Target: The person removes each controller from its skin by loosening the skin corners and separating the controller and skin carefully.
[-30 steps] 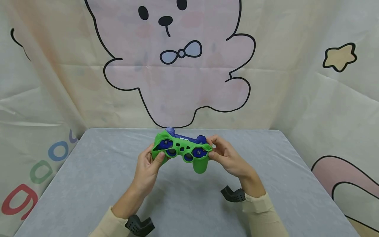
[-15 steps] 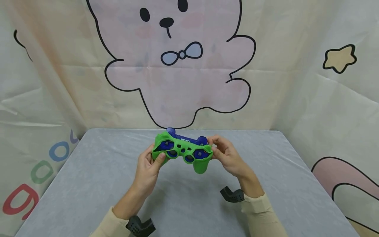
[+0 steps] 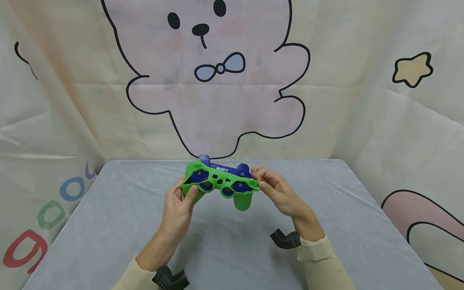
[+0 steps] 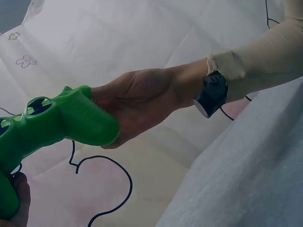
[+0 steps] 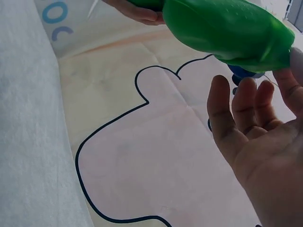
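A blue game controller marked SONY [image 3: 239, 172] sits partly inside a green rubbery cover [image 3: 243, 201], held above the table. The cover goes around both grips and the front. The blue top edge and shoulder buttons stick out at the back, and blue buttons show through its holes. My left hand [image 3: 177, 211] grips the left handle, thumb on the front. My right hand [image 3: 277, 191] pinches the cover's stretched right corner between thumb and index finger. In the right wrist view, the other fingers of this right hand [image 5: 265, 142] are loosely bent below the cover [image 5: 227, 33].
A table with a grey-blue cloth [image 3: 224, 249] lies beneath the hands. Behind it hangs a pale curtain [image 3: 217, 108] with a printed bear. Black wrist devices [image 3: 286, 239] are strapped on both forearms.
The controller and cover have shifted slightly left. The cover's right corner is drawn out further towards my right hand, whose thumb has moved a little outward. The left hand keeps its grip.
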`<state>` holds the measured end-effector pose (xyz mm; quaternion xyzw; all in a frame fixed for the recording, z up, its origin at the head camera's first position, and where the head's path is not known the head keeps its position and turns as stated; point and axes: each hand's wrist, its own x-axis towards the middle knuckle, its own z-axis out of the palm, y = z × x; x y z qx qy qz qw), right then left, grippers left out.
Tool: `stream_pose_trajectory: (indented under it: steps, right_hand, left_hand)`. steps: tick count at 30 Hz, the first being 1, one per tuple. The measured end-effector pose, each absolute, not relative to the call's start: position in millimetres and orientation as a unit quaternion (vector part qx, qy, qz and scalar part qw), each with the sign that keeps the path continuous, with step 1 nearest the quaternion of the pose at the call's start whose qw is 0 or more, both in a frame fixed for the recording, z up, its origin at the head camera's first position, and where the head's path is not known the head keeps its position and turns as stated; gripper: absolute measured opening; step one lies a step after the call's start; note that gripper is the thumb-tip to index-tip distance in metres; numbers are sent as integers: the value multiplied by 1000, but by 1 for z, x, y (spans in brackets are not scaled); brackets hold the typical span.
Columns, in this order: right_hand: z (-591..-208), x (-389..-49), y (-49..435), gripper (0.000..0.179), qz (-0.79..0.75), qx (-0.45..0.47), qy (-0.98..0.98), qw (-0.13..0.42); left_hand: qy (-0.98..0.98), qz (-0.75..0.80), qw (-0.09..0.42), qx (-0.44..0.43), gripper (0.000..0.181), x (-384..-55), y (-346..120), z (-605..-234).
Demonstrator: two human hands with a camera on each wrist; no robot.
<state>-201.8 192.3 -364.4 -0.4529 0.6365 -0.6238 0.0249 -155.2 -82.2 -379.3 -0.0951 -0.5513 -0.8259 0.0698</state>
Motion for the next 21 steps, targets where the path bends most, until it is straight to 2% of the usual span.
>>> stream_pose_trajectory:
  steps: [5, 11, 13, 17, 19, 21]
  right_hand:
    - [-363, -201, 190, 21, -634, -446, 631, 35]
    - [-368, -194, 171, 9, -684, -302, 664, 2]
    - [-370, -192, 162, 17, -709, -269, 652, 14]
    - [-376, -192, 150, 53, -724, -297, 616, 92]
    - [-379, -192, 148, 65, -724, -312, 604, 117]
    - [-379, -192, 147, 68, -735, -312, 591, 116]
  left_hand:
    - [-546, -832, 65, -75, 32, -156, -85, -377]
    - [-544, -835, 47, -64, 37, -157, -83, -379]
    - [-537, -840, 56, -53, 38, -157, -82, -379]
    - [-528, -846, 69, -35, 37, -157, -80, -378]
    - [-529, -846, 57, -29, 37, -157, -80, -378]
    - [-531, -846, 34, -31, 39, -157, -80, -378]
